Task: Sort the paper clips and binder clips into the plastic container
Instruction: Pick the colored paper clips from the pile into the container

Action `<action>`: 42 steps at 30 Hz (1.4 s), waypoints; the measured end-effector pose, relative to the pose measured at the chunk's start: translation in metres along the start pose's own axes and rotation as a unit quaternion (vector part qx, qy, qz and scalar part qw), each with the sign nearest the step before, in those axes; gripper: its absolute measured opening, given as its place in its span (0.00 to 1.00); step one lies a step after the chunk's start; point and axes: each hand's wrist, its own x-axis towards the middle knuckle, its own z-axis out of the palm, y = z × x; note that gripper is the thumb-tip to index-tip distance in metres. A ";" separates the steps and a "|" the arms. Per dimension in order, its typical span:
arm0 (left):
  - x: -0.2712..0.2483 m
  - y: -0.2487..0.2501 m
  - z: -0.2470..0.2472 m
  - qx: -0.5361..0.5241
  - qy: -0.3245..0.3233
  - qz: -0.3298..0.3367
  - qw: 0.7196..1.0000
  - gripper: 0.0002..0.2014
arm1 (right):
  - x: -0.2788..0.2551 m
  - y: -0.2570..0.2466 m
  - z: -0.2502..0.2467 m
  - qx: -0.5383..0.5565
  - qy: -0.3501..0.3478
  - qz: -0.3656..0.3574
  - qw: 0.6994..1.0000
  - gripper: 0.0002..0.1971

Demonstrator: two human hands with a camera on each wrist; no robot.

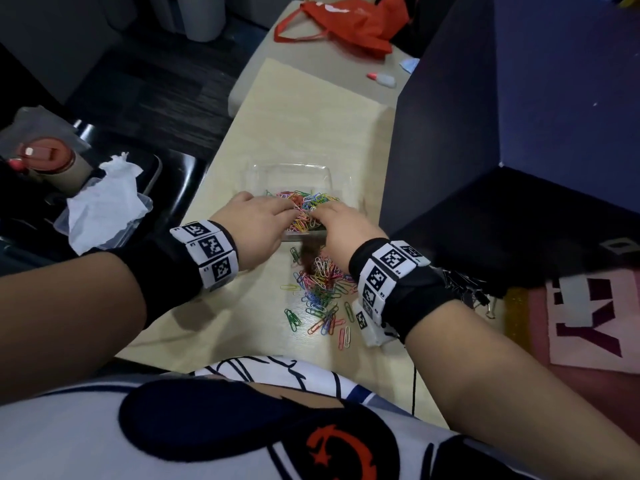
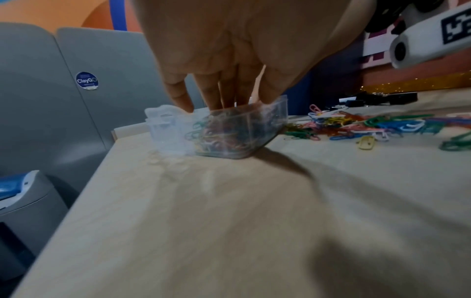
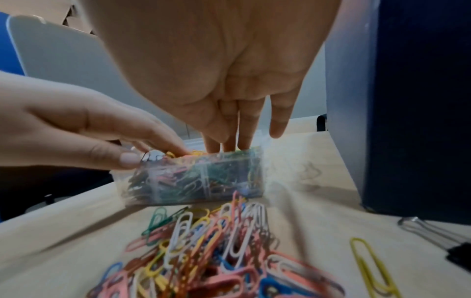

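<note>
A clear plastic container (image 1: 341,183) stands mid-table, its near half heaped with coloured paper clips (image 1: 304,202). Both hands reach into it from the near side. My left hand (image 1: 277,211) has straight fingers (image 2: 216,100) down on the clips, and its thumb (image 3: 127,161) lies against the container (image 3: 198,179) at its near corner. My right hand (image 1: 329,214) presses straight fingers (image 3: 244,139) onto the same heap. A loose pile of paper clips (image 1: 318,289) lies just in front of the container. Black binder clips (image 1: 474,292) lie to the right, partly behind my right wrist.
A tall dark blue box (image 1: 502,133) walls off the table's right side. A red bag (image 1: 346,26) and a small bottle (image 1: 382,79) lie at the far end. Left of the table's edge are a crumpled tissue (image 1: 104,202) and a lidded cup (image 1: 48,164).
</note>
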 end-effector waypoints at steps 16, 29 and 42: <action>-0.030 0.026 0.021 0.002 -0.114 0.084 0.990 0.38 | -0.052 0.014 0.066 0.069 0.028 0.034 0.997 0.27; -0.018 0.059 0.028 0.004 -0.144 0.046 0.988 0.22 | -0.089 0.012 0.067 0.100 -0.053 0.208 0.972 0.44; -0.013 0.039 0.017 -0.052 -0.110 -0.006 0.993 0.12 | -0.054 0.005 0.059 0.155 0.021 0.130 0.979 0.16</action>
